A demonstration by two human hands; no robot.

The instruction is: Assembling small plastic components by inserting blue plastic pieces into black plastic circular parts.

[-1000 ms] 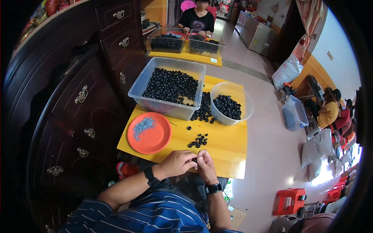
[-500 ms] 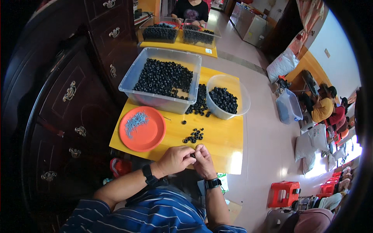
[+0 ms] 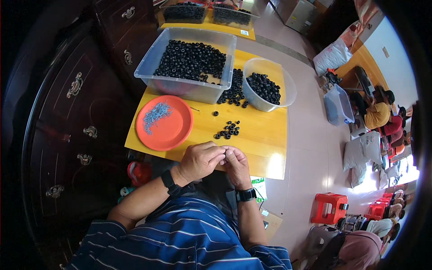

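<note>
Hands meet at the near edge of the yellow table (image 3: 265, 135): my left hand (image 3: 200, 159) curls over, fingertips pressed against those of my right hand (image 3: 236, 164), both pinched around something too small for me to make out, possibly one of the black rings, though I cannot tell from this view. Just beyond the knuckles lies a small loose cluster of black rings (image 3: 228, 129), with one stray ring (image 3: 215, 113) further up. To the left sits an orange plate (image 3: 177, 135) holding a scatter of thin grey metal bits (image 3: 156, 116). Behind are a clear rectangular bin (image 3: 148, 74) and a round clear bowl (image 3: 285, 87), both full of the same rings. I judge the rings light, stiff and prone to roll, so each is best pinched across its outer rim between thumb and forefinger.
</note>
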